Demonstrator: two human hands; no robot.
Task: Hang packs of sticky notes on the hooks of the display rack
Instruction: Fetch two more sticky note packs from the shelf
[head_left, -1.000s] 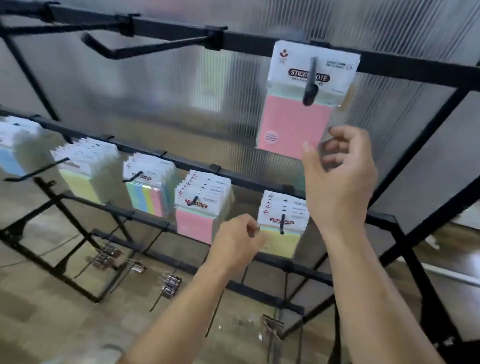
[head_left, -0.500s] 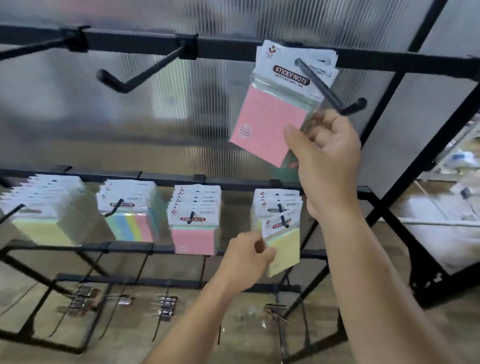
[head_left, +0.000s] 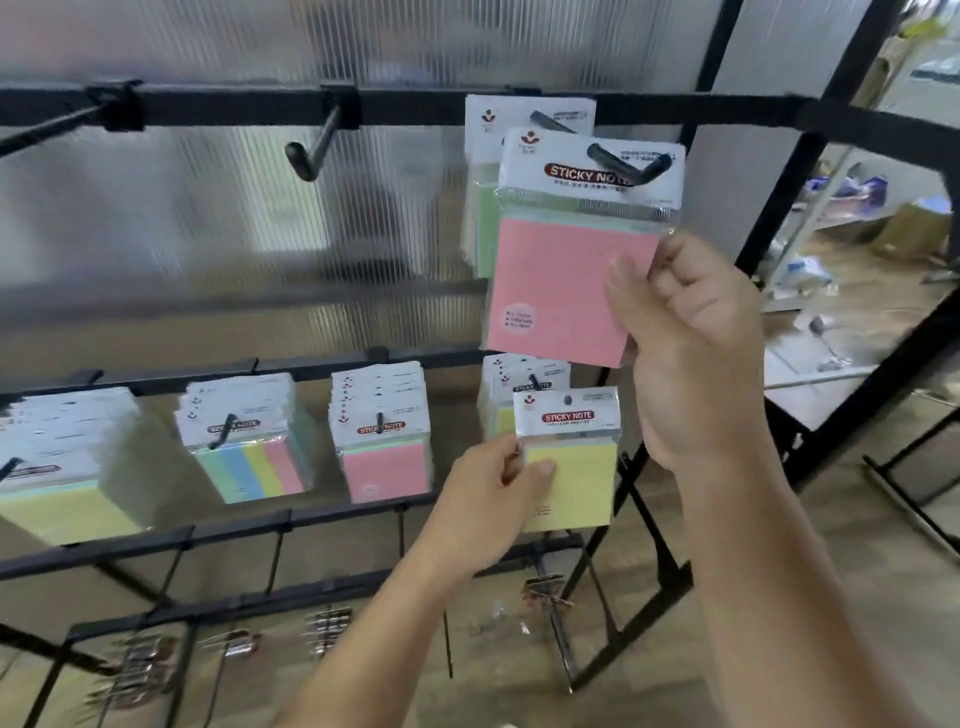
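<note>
The right hand (head_left: 691, 353) is pinching the pink pack (head_left: 561, 280) by its lower corner, the upper hook (head_left: 628, 166) poking through its hole; pushing it back is what the next move calls for. The left hand (head_left: 493, 499) is pinching a yellow pack (head_left: 571, 478) just before the lower hook (head_left: 532, 383), seemingly unhooked and needing its hole aligned. The display rack (head_left: 234, 104) is standing against a ribbed panel (head_left: 208, 234), over wooden flooring (head_left: 857, 597).
</note>
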